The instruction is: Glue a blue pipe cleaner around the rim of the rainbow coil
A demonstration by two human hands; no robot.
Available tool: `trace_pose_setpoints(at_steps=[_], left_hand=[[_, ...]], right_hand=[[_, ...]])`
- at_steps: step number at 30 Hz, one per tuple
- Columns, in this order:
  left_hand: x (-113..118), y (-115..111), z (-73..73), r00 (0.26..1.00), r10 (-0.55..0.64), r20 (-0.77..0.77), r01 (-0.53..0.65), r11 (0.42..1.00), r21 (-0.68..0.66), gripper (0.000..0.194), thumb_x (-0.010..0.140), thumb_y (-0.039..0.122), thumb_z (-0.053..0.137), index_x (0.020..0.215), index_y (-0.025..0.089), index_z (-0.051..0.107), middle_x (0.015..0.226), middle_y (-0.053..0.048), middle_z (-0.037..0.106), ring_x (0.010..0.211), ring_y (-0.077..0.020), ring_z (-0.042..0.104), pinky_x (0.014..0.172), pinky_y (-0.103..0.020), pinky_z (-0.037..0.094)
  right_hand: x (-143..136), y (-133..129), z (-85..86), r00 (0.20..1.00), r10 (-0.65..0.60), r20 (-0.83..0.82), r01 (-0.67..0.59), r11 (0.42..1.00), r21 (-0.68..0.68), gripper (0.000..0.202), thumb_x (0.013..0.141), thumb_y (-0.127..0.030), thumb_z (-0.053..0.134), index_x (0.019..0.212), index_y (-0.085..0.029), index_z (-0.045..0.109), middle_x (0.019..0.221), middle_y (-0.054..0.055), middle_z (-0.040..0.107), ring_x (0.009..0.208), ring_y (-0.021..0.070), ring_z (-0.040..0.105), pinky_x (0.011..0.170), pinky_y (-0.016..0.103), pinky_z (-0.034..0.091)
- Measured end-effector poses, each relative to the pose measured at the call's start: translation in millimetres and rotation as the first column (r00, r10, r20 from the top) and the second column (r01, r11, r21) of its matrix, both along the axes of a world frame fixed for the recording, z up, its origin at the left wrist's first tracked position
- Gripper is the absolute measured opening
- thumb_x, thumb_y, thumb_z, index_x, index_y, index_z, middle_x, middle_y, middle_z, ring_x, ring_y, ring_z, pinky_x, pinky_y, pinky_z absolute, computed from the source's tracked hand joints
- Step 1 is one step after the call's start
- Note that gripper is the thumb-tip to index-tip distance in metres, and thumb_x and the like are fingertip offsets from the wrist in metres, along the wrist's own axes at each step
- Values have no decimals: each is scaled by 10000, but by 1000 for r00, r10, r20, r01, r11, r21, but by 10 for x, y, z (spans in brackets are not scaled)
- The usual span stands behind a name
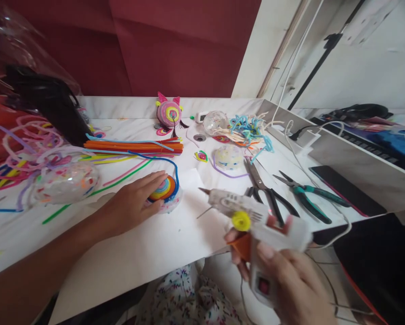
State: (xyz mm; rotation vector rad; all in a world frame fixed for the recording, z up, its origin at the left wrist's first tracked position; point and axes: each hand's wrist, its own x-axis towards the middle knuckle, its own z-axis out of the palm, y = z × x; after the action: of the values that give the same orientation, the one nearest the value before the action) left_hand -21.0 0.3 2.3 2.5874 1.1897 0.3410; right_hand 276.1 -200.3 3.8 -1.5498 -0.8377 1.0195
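Fingers (153, 179) of your left hand (132, 201) lie bent across the rainbow coil (165, 187) with the thumb near its lower edge, a narrow, light-looking hold that pins it to the clear dome (172, 206) on the white paper (188, 230). Expect that piece to be light; the coil's fuzzy cord should give a little under your touch, while the dome is probably slick, thin and easy to dent or skid. You'd do best holding it low by opposite sides of the rim, leaving the blue strand (175, 169) free. Your left forearm comes in from the lower left, palm down, low over the counter (9, 243). Your right hand (297, 280) is wrapped around the glue gun (236, 203), some of its fingers by the orange trigger (242, 246), and the nozzle points left towards the coil, apart from it. That gun should feel heavier, rigid and back-weighted, so take it by the grip, well behind the likely hot tip. Beyond it lie the scissors (275, 203), then the pliers (305, 192).
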Motion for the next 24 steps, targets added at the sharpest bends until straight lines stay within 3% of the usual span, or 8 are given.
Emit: trace_pose_setpoints(at_steps=[3,6,10,17,24], left_hand=[[-2,2,-11,1000,6,-6,-6,1000,8,794,1079,669,426,1723,214,517,1776,-106,566,1650,-384,524,1383,-525,432],[5,-1,-4,1000,10,-4,-10,1000,11,756,1072,619,451,1709,220,530,1802,-100,532,1650,-380,524,1384,-527,430],[25,-8,3,1000,10,-6,-10,1000,5,761,1060,604,463,1705,205,527,1835,-95,482,1659,-369,514,1396,-523,411],[10,-3,-73,1000,-3,31,2,999,46,733,1086,609,460,1714,235,515,1827,-85,495,1660,-368,513,1389,-534,423],[-5,-16,14,1000,-21,-8,21,1000,-14,720,1111,567,453,1734,208,492,1850,-99,453,1685,-361,477,1410,-524,388]], right_hand=[[-326,193,71,973,90,-212,-102,994,-47,611,829,-746,883,607,-203,711,747,87,758,682,213,679,631,295,535],[-421,276,53,943,176,-283,-195,980,-40,580,852,-743,863,755,-173,822,746,69,739,659,178,607,635,281,500],[-430,312,-21,941,208,-265,-228,972,-47,600,880,-750,836,874,-151,874,717,50,704,622,162,530,617,285,472],[-462,331,-70,935,226,-275,-252,965,-65,595,881,-741,840,870,-148,872,773,59,719,627,146,480,593,268,435],[-453,355,-67,934,248,-257,-272,960,-61,623,890,-762,818,954,-145,885,687,27,660,607,153,460,625,286,482]])
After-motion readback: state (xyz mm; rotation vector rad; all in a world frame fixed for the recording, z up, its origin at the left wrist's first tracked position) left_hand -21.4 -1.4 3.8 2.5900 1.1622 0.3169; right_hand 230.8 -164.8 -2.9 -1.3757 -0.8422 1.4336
